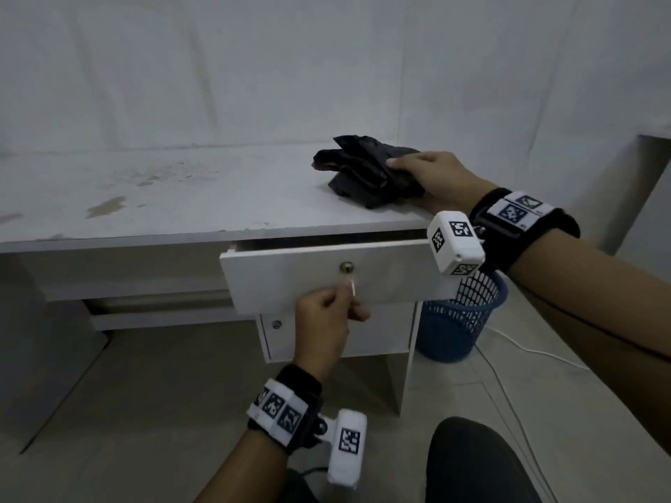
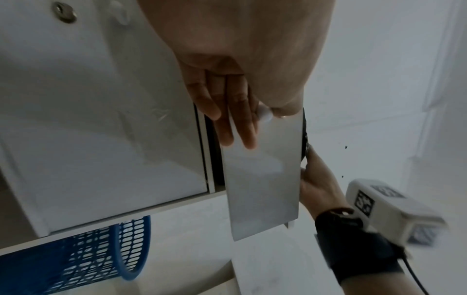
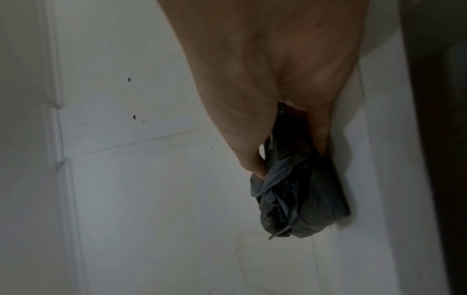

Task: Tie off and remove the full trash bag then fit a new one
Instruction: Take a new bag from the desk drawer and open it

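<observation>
A crumpled bundle of black trash bags (image 1: 366, 172) lies on the white desk top (image 1: 203, 197) near its right front corner. My right hand (image 1: 417, 172) grips the bundle's right side, thumb on top; the right wrist view shows the thumb and fingers closed round the black plastic (image 3: 298, 189). Below, the desk drawer (image 1: 290, 277) stands pulled out a little. My left hand (image 1: 350, 303) pinches its small white knob (image 2: 264, 115) between thumb and fingers. A blue mesh bin (image 1: 457, 321) stands on the floor to the right of the desk; no bag shows in it.
A lock (image 1: 346, 266) sits in the drawer front, and a cabinet door with a second lock (image 1: 276, 324) is beneath. A white cable (image 1: 526, 353) runs over the floor by the bin. My dark knee (image 1: 479, 462) is at the bottom. A wall backs the desk.
</observation>
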